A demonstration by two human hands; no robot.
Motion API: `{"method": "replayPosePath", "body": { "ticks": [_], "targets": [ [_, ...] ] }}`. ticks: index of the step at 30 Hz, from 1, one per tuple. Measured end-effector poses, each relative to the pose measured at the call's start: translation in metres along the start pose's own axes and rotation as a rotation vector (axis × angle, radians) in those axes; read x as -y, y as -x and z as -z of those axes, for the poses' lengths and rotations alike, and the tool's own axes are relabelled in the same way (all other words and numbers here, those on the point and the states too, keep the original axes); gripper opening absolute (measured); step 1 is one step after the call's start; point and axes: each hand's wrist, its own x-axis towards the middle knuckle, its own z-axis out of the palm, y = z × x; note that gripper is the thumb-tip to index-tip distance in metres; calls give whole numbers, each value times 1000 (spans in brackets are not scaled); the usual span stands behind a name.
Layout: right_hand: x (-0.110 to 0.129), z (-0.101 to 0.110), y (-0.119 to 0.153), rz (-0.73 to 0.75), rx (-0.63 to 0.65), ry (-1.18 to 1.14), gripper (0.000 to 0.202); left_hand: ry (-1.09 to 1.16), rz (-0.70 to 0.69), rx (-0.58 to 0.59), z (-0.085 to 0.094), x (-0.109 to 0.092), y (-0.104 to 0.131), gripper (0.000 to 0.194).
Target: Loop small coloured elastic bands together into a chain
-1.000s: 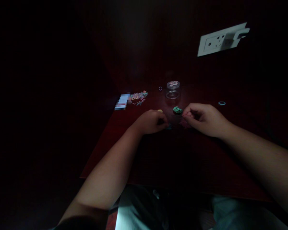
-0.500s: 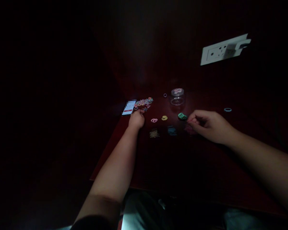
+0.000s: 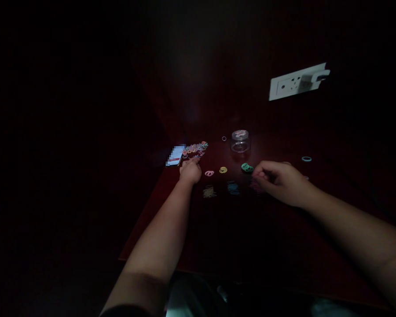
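My left hand reaches the near edge of a mixed heap of coloured hair ties; its fingers look stretched out and apart, with the tips partly lost in the dim light. My right hand is closed in a pinch over a dark pink pile of small bands. Whatever lies in that pinch is too small to make out. Just left of it sits a group of green hair ties. Further left are yellow hair ties and pink hair ties. Nearer me lie a blue pile and a tan pile.
A clear lidded jar stands at the back, beside a lone pale ring. The lit phone lies at the table's left edge. A light blue hair tie is at the right. On the wall is a socket with a plug.
The view has tilted up slightly, so things sit lower in the picture. My left hand's fingers have stretched out from a more curled shape at the heap. The right hand stays pinched over the dark pink pile.
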Motion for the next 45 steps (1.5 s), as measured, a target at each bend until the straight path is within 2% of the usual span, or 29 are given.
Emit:
{"method": "replayPosePath", "body": {
  "ticks": [6,13,16,19,21,23,26,28,31,36,45],
  "targets": [
    [1,0,-1,29,-10,22,12,55,-21,-103,9,-3,1,28],
    [0,0,-1,11,-6,-7,14,345,-99,-292,14,-14,6,8],
    [0,0,-1,9,-1,1,13,471,-232,-321,15,-28,13,7],
    [-1,-1,-2,17,-21,1,10,520,-425,-319,19,-50,31,7],
    [-2,-3,-3,16,-51,3,6,564,-566,-282,24,-67,48,7],
    [-2,-4,-3,22,-76,6,13,564,-695,-203,29,-82,65,5],
    [-2,-4,-4,50,-94,15,15,531,-799,-140,33,-96,81,4],
    [-1,-4,-4,73,-89,28,9,516,-818,-127,34,-99,84,6],
    [1,-2,-4,93,-78,33,16,492,-813,-130,33,-99,83,7],
    [1,-2,-2,43,-86,-52,12,479,-796,-132,33,-97,81,6],
    [0,-3,-3,65,-82,-23,17,437,-794,-142,33,-96,81,7]
  ]
}}
